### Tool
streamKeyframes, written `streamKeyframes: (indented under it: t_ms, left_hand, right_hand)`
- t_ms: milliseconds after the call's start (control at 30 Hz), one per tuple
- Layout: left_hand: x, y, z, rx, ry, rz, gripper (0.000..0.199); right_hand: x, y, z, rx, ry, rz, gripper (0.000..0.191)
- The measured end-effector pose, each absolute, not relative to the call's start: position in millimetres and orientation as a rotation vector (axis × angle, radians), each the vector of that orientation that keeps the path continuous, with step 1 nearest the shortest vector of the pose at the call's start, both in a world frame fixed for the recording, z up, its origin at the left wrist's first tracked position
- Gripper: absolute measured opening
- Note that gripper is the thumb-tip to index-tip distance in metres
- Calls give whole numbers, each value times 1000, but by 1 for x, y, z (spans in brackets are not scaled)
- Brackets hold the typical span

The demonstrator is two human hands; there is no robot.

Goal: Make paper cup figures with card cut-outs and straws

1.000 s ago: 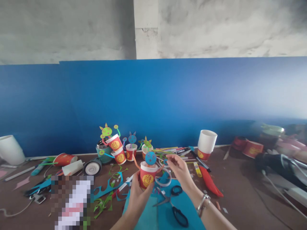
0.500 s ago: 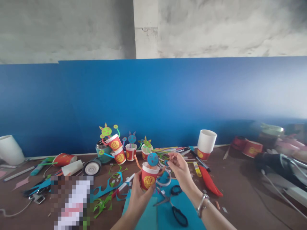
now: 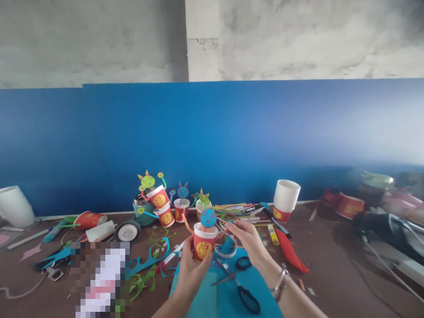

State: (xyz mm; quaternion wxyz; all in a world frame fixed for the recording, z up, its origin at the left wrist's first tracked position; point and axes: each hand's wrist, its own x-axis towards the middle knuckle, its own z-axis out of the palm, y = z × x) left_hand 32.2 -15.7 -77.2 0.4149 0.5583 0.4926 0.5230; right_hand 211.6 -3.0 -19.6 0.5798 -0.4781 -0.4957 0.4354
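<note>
My left hand [image 3: 194, 270] is wrapped around a red paper cup [image 3: 203, 245] with a white rim and a yellow emblem, held upright. A round blue paper face [image 3: 208, 218] rises from the cup. One orange straw [image 3: 187, 224] sticks out on the cup's left; another orange straw [image 3: 221, 232] reaches out on its right toward my right hand [image 3: 249, 242]. That hand pinches a small blue paper disc [image 3: 229, 222], mostly covered by the fingers, at this straw's end. Black-handled scissors [image 3: 236, 282] lie open beneath on blue paper sheets [image 3: 202, 300].
Behind stand finished-looking cup figures, including one with a green face [image 3: 147, 181] and one with a blue face [image 3: 183, 191]. Stacked white-and-red cups [image 3: 286, 198], a glue stick [image 3: 273, 235], a red pouch [image 3: 289, 251], a tape roll [image 3: 225, 251] and blue paper scraps [image 3: 150, 260] surround the hands.
My right hand has come slightly down and nearer the cup, bringing the small disc to the right straw's end. The cup has shifted a little left in my left hand.
</note>
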Motion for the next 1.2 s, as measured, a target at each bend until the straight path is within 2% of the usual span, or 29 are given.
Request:
streamKeyframes:
  t_ms: [200,433,600,700,900,1200]
  left_hand:
    - [33,-19,-72,1446,1144,1305,49]
    - [30,-16,-77,1421,1128,1308,54]
    - [30,-15,-78,1375,1128,1315,54]
    - [31,-15,-77,1363,1109,1325,55]
    - [32,-18,-74,1474,1091,1269,51]
    - [32,-21,-72,1542,992,1193,46]
  right_hand:
    - [215,-3,-15,-1148,-1179,1001,38]
    - [216,-4,-12,-1142,-1190,998,35]
    - [215,-5,-9,-1130,-1127,1026,46]
    - [216,-3,-10,-1146,-1177,979,36]
    - [221,-1,-15,-1206,-1383,903,36]
    - [226,-1,-12,-1194,-1471,1055,38]
